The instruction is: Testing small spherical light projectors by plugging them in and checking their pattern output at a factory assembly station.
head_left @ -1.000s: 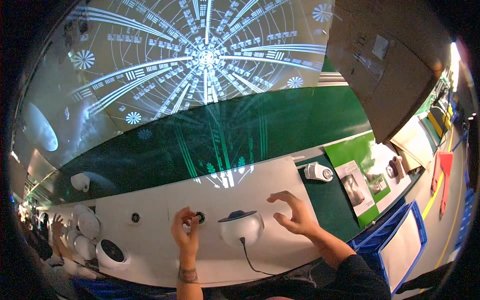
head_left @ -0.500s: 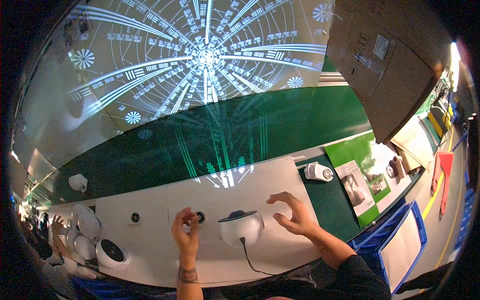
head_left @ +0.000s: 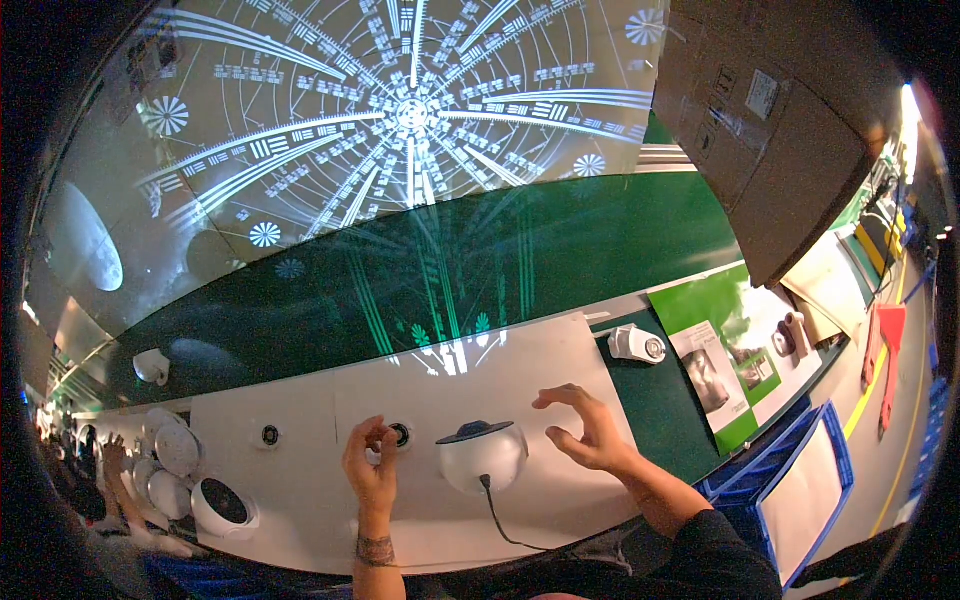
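Observation:
A silver-white ball-shaped device (head_left: 484, 462) with a dark disc on top sits on the white board between my hands; a black cable runs from its front. My left hand (head_left: 370, 465) hovers to its left, fingers loosely curled and apart, close beside a small round white piece with a dark lens (head_left: 401, 435), which the hand partly covers. Whether the fingertips touch that piece cannot be made out. My right hand (head_left: 590, 435) is held to the right of the ball, thumb and fingers spread in a curve, holding nothing and not touching the ball.
Another lens piece (head_left: 270, 436) lies to the left. Several white round devices (head_left: 222, 505) cluster at the board's left end, near a co-worker's hand (head_left: 117, 460). A white device (head_left: 638, 345), a green leaflet (head_left: 730, 350), a blue crate (head_left: 800, 500) and a cardboard box (head_left: 770, 140) stand right. A bright pattern (head_left: 412, 115) shines ahead.
My hands and the ball stay in place. At the far left, a projected moon-like image has appeared on the wall, the white device below it has turned slightly, and the co-worker's arm has shifted.

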Demonstrator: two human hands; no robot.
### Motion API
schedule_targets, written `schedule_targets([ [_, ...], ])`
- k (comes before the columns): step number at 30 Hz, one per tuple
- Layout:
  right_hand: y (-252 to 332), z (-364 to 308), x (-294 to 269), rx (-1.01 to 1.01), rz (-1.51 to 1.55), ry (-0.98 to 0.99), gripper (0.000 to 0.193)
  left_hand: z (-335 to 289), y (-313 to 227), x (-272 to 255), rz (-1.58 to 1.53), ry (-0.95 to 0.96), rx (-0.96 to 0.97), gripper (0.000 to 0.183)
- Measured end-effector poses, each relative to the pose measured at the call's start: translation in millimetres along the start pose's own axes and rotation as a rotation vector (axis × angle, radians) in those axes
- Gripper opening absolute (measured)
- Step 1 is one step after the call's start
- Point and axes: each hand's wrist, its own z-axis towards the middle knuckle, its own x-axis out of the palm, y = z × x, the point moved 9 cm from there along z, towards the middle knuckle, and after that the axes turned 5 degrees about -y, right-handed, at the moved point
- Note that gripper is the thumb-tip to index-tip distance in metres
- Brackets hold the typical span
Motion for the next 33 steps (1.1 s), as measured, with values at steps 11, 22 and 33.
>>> schedule_targets([
  [11,-23.5,4.3,14.9,0.21,0.16,0.054,0.046,-34.7,-2.8,51.9,-0.602,0.411,-0.289,0.078],
  [22,-51.9,36.2,111.9,0.666,0.568,0.616,0.047,-70.4,-14.4,80.6,-0.738,0.683,-0.592,0.109],
  [33,-69.4,30.9,124.9,0.68,0.664,0.618,0.045,-67.4,-15.7,83.0,-0.664,0.688,-0.427,0.112],
])
